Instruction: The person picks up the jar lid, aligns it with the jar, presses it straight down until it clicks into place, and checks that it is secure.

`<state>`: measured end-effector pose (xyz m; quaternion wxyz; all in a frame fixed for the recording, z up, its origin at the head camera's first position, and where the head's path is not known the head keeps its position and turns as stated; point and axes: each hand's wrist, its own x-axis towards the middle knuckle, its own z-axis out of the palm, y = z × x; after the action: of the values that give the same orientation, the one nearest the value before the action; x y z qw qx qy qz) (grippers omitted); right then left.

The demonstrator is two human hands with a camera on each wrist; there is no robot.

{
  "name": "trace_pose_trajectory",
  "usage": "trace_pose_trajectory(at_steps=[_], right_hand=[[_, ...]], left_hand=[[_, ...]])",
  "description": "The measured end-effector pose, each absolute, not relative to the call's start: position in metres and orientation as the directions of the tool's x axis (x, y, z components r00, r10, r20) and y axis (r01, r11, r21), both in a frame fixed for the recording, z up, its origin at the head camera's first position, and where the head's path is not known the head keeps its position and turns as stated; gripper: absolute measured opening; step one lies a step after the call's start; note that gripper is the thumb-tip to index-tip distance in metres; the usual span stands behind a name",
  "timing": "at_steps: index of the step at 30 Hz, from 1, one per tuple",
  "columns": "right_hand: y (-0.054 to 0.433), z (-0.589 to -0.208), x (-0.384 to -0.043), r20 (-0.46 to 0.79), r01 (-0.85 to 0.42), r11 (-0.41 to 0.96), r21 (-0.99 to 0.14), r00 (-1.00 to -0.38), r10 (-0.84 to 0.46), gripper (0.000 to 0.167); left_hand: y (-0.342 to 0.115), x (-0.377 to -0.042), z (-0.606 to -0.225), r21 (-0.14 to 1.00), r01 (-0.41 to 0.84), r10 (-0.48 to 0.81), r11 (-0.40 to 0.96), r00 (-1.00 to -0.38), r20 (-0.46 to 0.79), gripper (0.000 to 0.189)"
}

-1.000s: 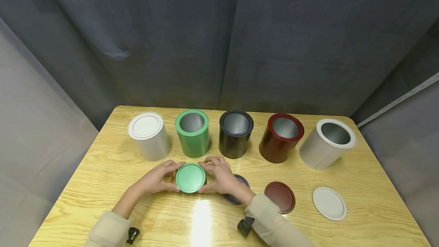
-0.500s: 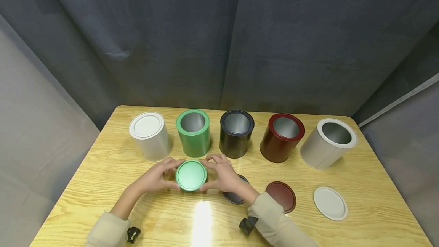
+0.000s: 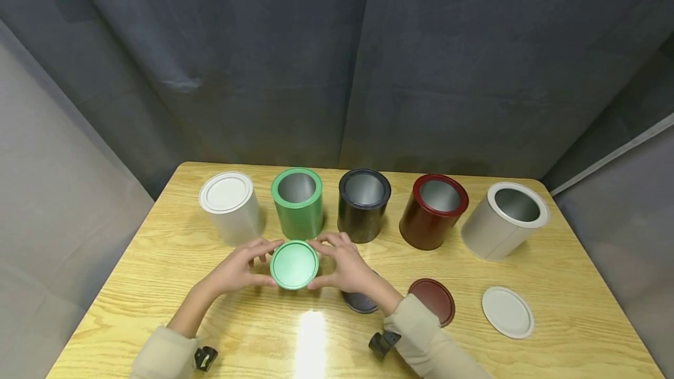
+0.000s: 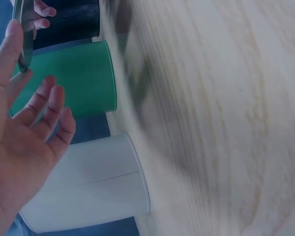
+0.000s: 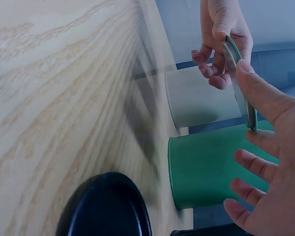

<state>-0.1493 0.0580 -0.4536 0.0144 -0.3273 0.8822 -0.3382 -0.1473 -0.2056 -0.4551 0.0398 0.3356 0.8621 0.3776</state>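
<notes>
A round green lid (image 3: pixel 294 265) is held level between both hands, in front of the open green can (image 3: pixel 302 215). My left hand (image 3: pixel 242 268) pinches its left edge with thumb and forefinger; the other fingers hang free in the left wrist view. On the opposite edge, my right hand (image 3: pixel 342 265) pinches the same way. From the side, the right wrist view has the lid (image 5: pixel 238 81) raised off the table, its metallic underside showing. Partly hidden under the right forearm lies a black lid (image 3: pixel 360 303).
Beside the green can stand a white can (image 3: pixel 231 215) with its lid on, and open black (image 3: pixel 360 221), dark red (image 3: pixel 425 230) and off-white (image 3: pixel 487 235) cans. A dark red lid (image 3: pixel 433 302) and an off-white lid (image 3: pixel 508 312) lie on the table (image 3: pixel 253 344).
Both hands have lifted the green lid and carried it slightly away from the person, nearer the green can. The cans and other lids stay put.
</notes>
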Motion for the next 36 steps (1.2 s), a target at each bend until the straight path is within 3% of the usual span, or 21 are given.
trace_pose_trajectory(at_steps=[22, 36], right_hand=[[0.058, -0.439, -0.150, 0.236, -0.577, 0.530, -0.621, -0.783, -0.576, 0.077], [0.058, -0.431, -0.153, 0.254, -0.581, 0.520, -0.626, -0.782, -0.569, 0.078]], left_hand=[[-0.207, -0.144, -0.444, 0.682, 0.538, 0.537, 0.496, -0.807, 0.246, 0.068], [-0.207, -0.146, -0.438, 0.648, 0.600, 0.504, 0.470, -0.784, 0.361, 0.065]])
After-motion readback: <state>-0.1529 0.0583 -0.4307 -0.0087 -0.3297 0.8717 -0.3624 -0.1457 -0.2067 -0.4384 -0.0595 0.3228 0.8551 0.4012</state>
